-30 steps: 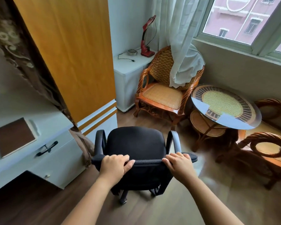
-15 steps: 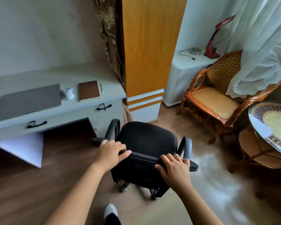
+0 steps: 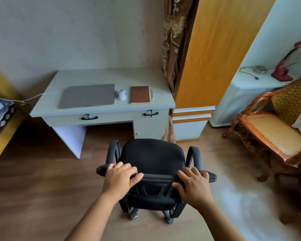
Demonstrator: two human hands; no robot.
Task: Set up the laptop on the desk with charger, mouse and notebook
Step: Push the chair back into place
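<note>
A closed grey laptop [image 3: 87, 96] lies flat on the pale desk [image 3: 101, 76]. To its right sits a small white mouse [image 3: 121, 95], then a brown notebook [image 3: 140, 94]. A thin cord [image 3: 32, 98] runs off the desk's left edge. In front of the desk stands a black office chair [image 3: 152, 155] with its back toward me. My left hand [image 3: 119, 179] grips the left end of the backrest's top edge. My right hand [image 3: 192, 182] grips the right end, fingers curled over it.
An orange wardrobe [image 3: 215, 49] stands right of the desk behind a patterned curtain [image 3: 175, 40]. Further right are a white cabinet [image 3: 241, 94] with a red lamp [image 3: 283, 73] and a rattan armchair [image 3: 274, 129]. A bed edge [image 3: 0, 122] is at the left.
The view has swung left, bringing the whole desk into sight. The chair has turned with both hands and now faces the desk's knee space.
</note>
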